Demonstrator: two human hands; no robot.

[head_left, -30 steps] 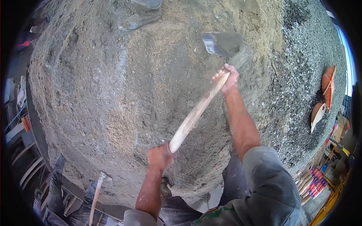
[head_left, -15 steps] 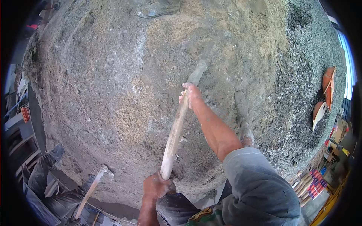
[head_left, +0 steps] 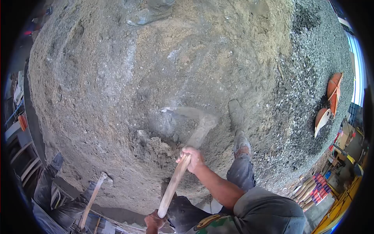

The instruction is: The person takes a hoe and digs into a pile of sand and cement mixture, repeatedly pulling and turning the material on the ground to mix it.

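Observation:
A hoe (head_left: 175, 185) with a pale wooden handle slants away from my body. Its head, blurred by motion, is over grey-brown sandy material (head_left: 101, 117). My right hand (head_left: 191, 158) grips the handle partway up, fingers wrapped round it. At the handle's near end, my left hand (head_left: 155, 221) is closed around the wood, low in view. Loose clumps (head_left: 156, 146) lie just left of my right hand. My right foot (head_left: 241, 142), coated in grey dust, stands on the material to the right of the hoe.
Dark gravel (head_left: 300, 105) borders the sand on the right, with orange curved pieces (head_left: 334, 93) on it. Another long-handled tool (head_left: 92, 199) leans at lower left, near a person's dark trouser leg (head_left: 46, 181). Another person's boot (head_left: 150, 15) stands at the top. Bundled handles (head_left: 306, 191) lie lower right.
Both hands have drawn the hoe back toward my body. Its head now shows near mid-view, and loose clumps appear near it. The view has shifted slightly.

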